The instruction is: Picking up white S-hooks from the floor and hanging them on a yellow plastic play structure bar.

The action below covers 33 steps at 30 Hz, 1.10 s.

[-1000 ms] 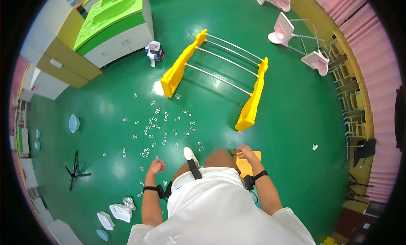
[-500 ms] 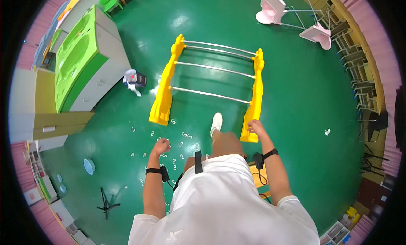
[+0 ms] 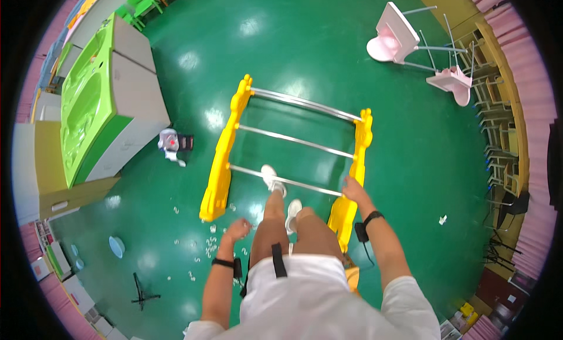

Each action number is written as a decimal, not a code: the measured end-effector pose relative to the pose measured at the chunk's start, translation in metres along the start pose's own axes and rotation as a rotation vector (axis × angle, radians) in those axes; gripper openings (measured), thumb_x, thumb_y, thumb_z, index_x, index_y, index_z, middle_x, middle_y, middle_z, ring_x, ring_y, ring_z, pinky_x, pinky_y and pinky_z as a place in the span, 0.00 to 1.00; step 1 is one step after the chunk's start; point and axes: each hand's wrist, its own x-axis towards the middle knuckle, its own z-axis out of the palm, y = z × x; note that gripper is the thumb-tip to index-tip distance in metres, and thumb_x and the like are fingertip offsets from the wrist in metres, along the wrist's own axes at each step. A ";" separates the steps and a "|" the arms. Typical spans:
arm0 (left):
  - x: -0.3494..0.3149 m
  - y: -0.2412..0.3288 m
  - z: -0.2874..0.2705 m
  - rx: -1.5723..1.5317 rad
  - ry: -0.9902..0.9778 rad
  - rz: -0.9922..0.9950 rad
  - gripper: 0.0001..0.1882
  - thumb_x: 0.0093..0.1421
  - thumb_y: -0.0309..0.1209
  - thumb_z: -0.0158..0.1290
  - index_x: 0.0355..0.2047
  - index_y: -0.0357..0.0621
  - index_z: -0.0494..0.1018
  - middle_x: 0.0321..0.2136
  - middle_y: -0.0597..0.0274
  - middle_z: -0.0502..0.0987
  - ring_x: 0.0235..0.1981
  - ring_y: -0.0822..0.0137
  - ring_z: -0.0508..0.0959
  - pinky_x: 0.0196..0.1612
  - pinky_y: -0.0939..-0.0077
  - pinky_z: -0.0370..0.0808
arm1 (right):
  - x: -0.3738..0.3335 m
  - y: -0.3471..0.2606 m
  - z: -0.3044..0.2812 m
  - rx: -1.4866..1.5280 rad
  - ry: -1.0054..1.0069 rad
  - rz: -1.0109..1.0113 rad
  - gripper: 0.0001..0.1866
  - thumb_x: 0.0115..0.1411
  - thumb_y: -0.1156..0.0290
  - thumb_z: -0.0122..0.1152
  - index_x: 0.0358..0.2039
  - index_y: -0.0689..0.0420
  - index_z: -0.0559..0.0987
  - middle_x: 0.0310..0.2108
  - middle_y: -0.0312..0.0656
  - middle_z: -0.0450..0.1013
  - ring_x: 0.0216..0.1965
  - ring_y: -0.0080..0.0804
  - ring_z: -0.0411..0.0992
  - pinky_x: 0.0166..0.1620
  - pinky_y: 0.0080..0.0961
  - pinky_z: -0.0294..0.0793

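Note:
A yellow-sided rack (image 3: pixel 216 193) stands in front of me, with several metal bars (image 3: pixel 296 141) running between its two plastic end panels. My right hand (image 3: pixel 355 190) is beside the right yellow panel (image 3: pixel 342 221), its fingers curled; whether it touches the panel is unclear. My left hand (image 3: pixel 237 230) hangs left of my legs with bent fingers, a small pale bit showing at the tips. Below it, white S-shaped hooks (image 3: pixel 212 244) lie scattered over the floor. My white shoes (image 3: pixel 270 173) are close to the nearest bar, between the panels.
A green-topped sink cabinet (image 3: pixel 88 105) stands at the left, with a small dark box (image 3: pixel 185 142) beside it. Pink chairs (image 3: pixel 394 38) lie tipped at the far right. A blue basin (image 3: pixel 116 247) and a black stand (image 3: pixel 141 292) are at the lower left; wooden furniture (image 3: pixel 352 278) is behind my right leg.
I have stepped forward, so the rack sits closer and lower in view. Both shoes now show. My right hand has come farther up along the right panel; my left hand stays at my side.

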 end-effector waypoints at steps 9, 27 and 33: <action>0.044 0.075 0.062 0.248 -0.051 -0.199 0.71 0.41 0.67 0.61 0.67 0.29 0.36 0.63 0.23 0.48 0.64 0.33 0.56 0.65 0.53 0.59 | 0.237 0.006 0.034 -0.305 -0.118 0.046 0.39 0.52 0.70 0.59 0.65 0.55 0.57 0.67 0.62 0.46 0.61 0.61 0.59 0.62 0.46 0.63; 0.092 0.157 0.068 0.167 0.190 -0.376 0.72 0.38 0.50 0.71 0.67 0.28 0.32 0.61 0.22 0.49 0.61 0.30 0.57 0.63 0.48 0.58 | 0.595 0.083 0.074 -0.437 -0.095 0.030 0.26 0.52 0.62 0.60 0.51 0.55 0.67 0.53 0.51 0.69 0.57 0.52 0.66 0.59 0.45 0.63; 0.087 0.163 0.061 0.152 0.225 -0.255 0.66 0.40 0.46 0.70 0.65 0.26 0.37 0.58 0.26 0.55 0.56 0.33 0.63 0.58 0.47 0.64 | 0.562 0.018 0.015 -0.413 -0.082 -0.055 0.23 0.49 0.55 0.66 0.38 0.60 0.75 0.35 0.55 0.76 0.42 0.55 0.74 0.44 0.43 0.73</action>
